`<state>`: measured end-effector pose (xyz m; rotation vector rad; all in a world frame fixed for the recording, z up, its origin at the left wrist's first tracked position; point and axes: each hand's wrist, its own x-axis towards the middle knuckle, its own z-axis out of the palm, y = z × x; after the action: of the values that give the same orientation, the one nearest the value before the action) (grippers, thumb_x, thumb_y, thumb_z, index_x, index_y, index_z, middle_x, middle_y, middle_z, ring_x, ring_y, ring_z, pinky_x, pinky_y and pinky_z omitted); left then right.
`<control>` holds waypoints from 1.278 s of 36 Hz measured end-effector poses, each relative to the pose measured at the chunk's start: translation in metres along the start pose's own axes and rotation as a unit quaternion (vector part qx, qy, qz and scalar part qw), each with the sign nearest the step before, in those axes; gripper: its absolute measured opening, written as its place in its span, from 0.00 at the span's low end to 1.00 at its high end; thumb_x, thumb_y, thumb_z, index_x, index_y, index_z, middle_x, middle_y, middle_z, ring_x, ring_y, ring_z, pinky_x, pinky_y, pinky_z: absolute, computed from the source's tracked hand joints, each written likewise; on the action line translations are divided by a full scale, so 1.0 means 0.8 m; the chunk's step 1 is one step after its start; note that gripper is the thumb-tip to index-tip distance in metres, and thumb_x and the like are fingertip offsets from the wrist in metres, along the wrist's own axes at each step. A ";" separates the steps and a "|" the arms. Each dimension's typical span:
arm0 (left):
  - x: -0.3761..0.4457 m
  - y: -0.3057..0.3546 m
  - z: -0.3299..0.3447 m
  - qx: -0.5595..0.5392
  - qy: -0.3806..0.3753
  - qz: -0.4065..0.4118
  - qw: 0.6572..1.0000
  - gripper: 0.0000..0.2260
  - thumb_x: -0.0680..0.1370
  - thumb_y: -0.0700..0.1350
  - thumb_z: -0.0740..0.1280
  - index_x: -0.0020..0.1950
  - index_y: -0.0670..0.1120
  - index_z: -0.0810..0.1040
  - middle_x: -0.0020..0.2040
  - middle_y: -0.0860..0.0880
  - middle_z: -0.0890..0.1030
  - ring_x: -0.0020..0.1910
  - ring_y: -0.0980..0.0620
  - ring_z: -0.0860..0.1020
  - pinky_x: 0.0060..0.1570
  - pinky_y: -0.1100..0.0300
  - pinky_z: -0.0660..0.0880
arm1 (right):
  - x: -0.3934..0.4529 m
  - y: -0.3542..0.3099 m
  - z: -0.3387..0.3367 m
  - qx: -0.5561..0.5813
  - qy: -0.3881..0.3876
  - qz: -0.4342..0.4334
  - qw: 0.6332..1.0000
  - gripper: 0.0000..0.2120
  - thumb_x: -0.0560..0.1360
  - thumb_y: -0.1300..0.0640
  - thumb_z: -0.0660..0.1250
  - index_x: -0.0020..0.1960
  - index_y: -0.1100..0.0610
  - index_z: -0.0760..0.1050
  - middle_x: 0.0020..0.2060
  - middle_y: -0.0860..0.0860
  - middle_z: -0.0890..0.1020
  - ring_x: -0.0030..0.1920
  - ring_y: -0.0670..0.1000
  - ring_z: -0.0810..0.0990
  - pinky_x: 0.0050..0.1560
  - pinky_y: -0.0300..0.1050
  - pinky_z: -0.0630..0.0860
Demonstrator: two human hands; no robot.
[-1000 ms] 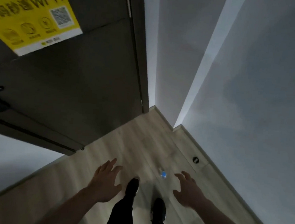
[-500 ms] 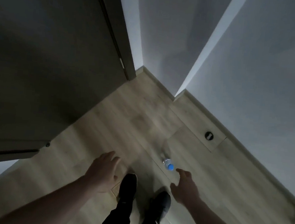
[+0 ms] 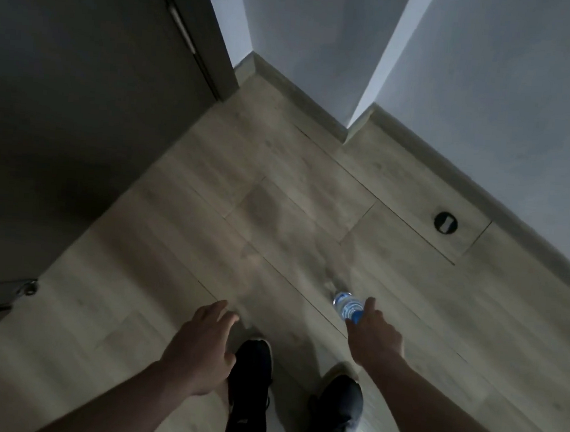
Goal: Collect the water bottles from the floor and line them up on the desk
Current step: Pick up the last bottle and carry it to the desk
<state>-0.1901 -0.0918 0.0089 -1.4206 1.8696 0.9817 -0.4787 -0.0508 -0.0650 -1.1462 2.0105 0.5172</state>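
Note:
A small clear water bottle [image 3: 345,301] with a blue label stands on the wooden floor [image 3: 279,188], just ahead of my right shoe. My right hand [image 3: 374,335] reaches down onto it. The index finger stretches straight along the bottle's right side and the hand covers its near end. The other fingers are hidden under the hand. My left hand [image 3: 203,344] hovers over the floor above my left shoe, its fingers loosely spread and holding nothing. No desk is in view.
A dark door [image 3: 81,97] fills the left, with a stopper [image 3: 30,287] at its lower edge. White walls [image 3: 507,97] with a skirting board form a corner ahead and to the right. A round black floor fitting [image 3: 445,223] sits near the right wall. My black shoes [image 3: 253,366] are below.
My view has dropped closer to the floor. My right hand has moved forward from just short of the bottle to touching it. My left hand has stayed low over my left shoe.

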 end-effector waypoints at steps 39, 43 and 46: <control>-0.599 0.236 -0.389 -0.017 0.170 0.232 0.958 0.26 0.76 0.50 0.70 0.73 0.47 0.70 0.71 0.49 0.72 0.72 0.49 0.68 0.71 0.63 0.60 | -0.738 0.038 -0.474 0.247 0.224 -0.085 0.939 0.12 0.78 0.46 0.63 0.50 0.41 0.58 0.35 0.45 0.74 0.30 0.42 0.71 0.27 0.41 0.63; -0.622 0.243 -0.394 0.029 0.152 0.266 0.952 0.27 0.76 0.53 0.69 0.74 0.49 0.69 0.73 0.51 0.69 0.72 0.50 0.67 0.71 0.61 0.63 | -0.796 0.058 -0.467 0.272 0.242 -0.049 0.930 0.10 0.79 0.47 0.63 0.51 0.43 0.60 0.33 0.45 0.73 0.31 0.44 0.73 0.27 0.41 0.64; -0.639 0.255 -0.397 0.048 0.164 0.294 0.940 0.27 0.74 0.54 0.70 0.72 0.48 0.71 0.71 0.50 0.71 0.71 0.50 0.69 0.70 0.63 0.63 | -0.831 0.080 -0.459 0.279 0.254 -0.026 0.926 0.08 0.78 0.45 0.61 0.52 0.44 0.63 0.35 0.48 0.77 0.34 0.50 0.78 0.31 0.45 0.71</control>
<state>-0.2610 -0.0514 0.6391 -1.0237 2.6442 0.9319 -0.4730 0.1090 0.6804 -1.0229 2.3276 -0.4173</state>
